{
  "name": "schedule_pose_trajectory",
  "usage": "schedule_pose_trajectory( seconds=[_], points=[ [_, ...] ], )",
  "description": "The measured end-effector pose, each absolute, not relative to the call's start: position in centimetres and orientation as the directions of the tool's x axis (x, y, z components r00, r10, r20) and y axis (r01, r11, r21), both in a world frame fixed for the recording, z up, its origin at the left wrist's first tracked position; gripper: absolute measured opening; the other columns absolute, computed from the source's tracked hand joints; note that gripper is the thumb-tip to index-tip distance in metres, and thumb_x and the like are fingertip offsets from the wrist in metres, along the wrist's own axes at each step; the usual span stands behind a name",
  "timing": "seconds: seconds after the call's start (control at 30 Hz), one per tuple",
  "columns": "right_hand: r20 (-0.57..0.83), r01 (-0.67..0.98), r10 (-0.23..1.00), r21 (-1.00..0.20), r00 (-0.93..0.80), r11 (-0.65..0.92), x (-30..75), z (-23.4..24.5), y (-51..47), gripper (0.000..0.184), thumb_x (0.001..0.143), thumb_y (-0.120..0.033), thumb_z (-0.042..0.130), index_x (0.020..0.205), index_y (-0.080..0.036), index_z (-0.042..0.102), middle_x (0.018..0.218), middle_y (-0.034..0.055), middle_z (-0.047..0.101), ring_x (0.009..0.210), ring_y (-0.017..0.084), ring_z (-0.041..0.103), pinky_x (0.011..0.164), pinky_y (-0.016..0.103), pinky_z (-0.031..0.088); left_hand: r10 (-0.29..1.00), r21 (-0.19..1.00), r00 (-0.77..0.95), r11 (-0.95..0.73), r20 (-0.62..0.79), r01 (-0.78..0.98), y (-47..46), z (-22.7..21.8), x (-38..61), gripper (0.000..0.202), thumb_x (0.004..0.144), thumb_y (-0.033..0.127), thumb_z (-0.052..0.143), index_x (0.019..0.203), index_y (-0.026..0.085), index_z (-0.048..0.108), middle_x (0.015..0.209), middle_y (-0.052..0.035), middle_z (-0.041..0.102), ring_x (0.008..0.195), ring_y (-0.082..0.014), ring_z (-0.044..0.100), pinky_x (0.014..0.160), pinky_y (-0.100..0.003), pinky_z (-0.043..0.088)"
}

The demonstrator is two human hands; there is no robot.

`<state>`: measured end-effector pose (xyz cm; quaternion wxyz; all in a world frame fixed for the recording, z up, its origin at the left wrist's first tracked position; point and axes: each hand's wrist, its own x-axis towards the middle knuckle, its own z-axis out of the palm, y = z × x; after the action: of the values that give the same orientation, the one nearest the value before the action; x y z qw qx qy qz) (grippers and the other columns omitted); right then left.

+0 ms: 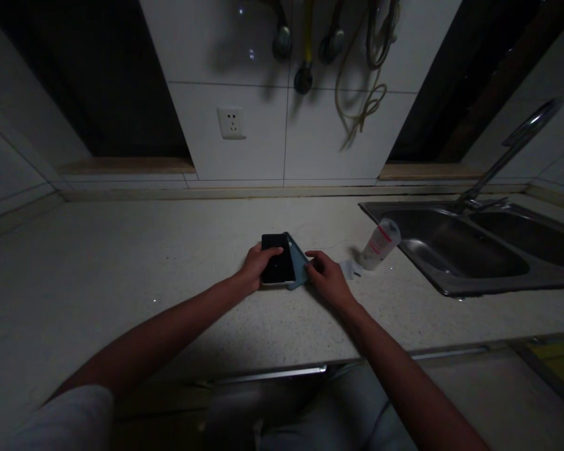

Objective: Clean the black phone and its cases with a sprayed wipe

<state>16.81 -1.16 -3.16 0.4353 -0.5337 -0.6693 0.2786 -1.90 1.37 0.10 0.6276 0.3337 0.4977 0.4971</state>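
Observation:
A dark smartphone lies in the grip of my left hand, its thumb across the screen and its fingers behind the left edge. Tilted against the phone's right side is a blue-green phone case. My right hand pinches the case's right edge between thumb and fingers. Just right of that hand, a small whitish packet or slip lies on the counter. Beyond it stands a clear plastic cup with red markings, leaning to the right in view.
The pale speckled counter runs along a tiled wall with a power socket. To the right is a double steel sink with a tall faucet. Pipe fittings and a looped hose hang on the wall.

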Motion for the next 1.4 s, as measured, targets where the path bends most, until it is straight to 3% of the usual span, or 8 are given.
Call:
schedule_pose_trajectory(
  seconds=[0.23,0.5,0.73,0.9,1.07,1.27,1.4],
  points=[
    [0.31,0.597,0.947,-0.776,0.082,0.202,16.7,-2.1,-2.0,0.035,0.082,-0.036,0.051,0.105,-0.017,0.069,0.061,-0.0024,0.059,0.058,0.016,0.055,0.059,0.028,0.037,0.95,0.939,0.056,0.312,-0.307,-0.142,1.5,0.5,-2.8,0.018,0.072,0.022,0.073,0.09,0.018,0.07,0.073,-0.0061,0.073,0.07,-0.0225,0.07,0.071,-0.039,0.058],
    [0.279,0.792,0.956,-0.603,0.093,0.099,16.4,-1.8,-3.1,0.04,0.085,-0.032,0.048,0.116,-0.017,0.067,0.064,0.0009,0.065,0.062,0.019,0.058,0.059,0.028,0.029,0.979,0.976,-0.023,0.206,-0.205,0.076,2.3,-0.4,-4.7,0.018,0.073,0.018,0.074,0.089,0.015,0.069,0.071,-0.0041,0.072,0.067,-0.0181,0.068,0.069,-0.031,0.055],
    [0.257,0.797,0.96,-0.554,-0.111,0.241,16.4,-1.7,-3.5,0.046,0.089,-0.036,0.043,0.125,-0.017,0.063,0.067,0.001,0.067,0.059,0.018,0.058,0.061,0.028,0.034,0.979,0.978,0.022,0.199,-0.201,0.064,2.4,-0.8,-4.5,0.017,0.074,0.017,0.073,0.091,0.014,0.07,0.079,-0.0058,0.075,0.07,-0.0177,0.07,0.07,-0.03,0.055],
    [0.224,0.865,0.974,-0.483,-0.029,0.137,16.1,-1.3,-3.6,0.042,0.091,-0.031,0.044,0.127,-0.019,0.063,0.073,0.003,0.073,0.068,0.02,0.065,0.063,0.029,0.035,0.968,0.96,0.019,0.247,-0.252,0.131,2.4,-0.3,-4.6,0.017,0.076,0.017,0.073,0.092,0.014,0.067,0.081,-0.0066,0.075,0.069,-0.0176,0.07,0.07,-0.031,0.057],
    [0.164,0.943,0.985,-0.334,0.05,0.008,15.5,-0.8,-3.9,0.04,0.095,-0.029,0.043,0.13,-0.022,0.061,0.088,0.0069,0.078,0.08,0.024,0.071,0.065,0.03,0.039,0.978,0.942,-0.048,0.209,-0.204,0.264,2.8,-0.3,-5.3,0.019,0.078,0.021,0.074,0.093,0.015,0.063,0.087,-0.0077,0.075,0.076,-0.0196,0.072,0.07,-0.03,0.055],
    [0.143,0.987,0.987,-0.152,0.075,-0.053,15.1,-1.0,-4.2,0.039,0.098,-0.03,0.041,0.132,-0.019,0.056,0.094,0.0128,0.078,0.084,0.028,0.074,0.066,0.032,0.044,0.988,0.877,-0.111,0.151,-0.112,0.456,3.6,-0.6,-6.4,0.028,0.078,0.023,0.076,0.1,0.015,0.06,0.107,-0.0125,0.074,0.097,-0.0246,0.071,0.079,-0.03,0.052],
    [0.124,0.997,0.992,-0.081,0.014,-0.004,14.9,-1.0,-4.4,0.039,0.098,-0.031,0.044,0.133,-0.019,0.055,0.097,0.0136,0.078,0.085,0.028,0.074,0.068,0.032,0.046,0.998,0.673,-0.048,0.054,-0.028,0.738,3.5,0.0,-6.8,0.043,0.086,0.034,0.07,0.121,0.015,0.055,0.123,-0.0163,0.07,0.11,-0.0271,0.068,0.087,-0.032,0.051]
  ],
)
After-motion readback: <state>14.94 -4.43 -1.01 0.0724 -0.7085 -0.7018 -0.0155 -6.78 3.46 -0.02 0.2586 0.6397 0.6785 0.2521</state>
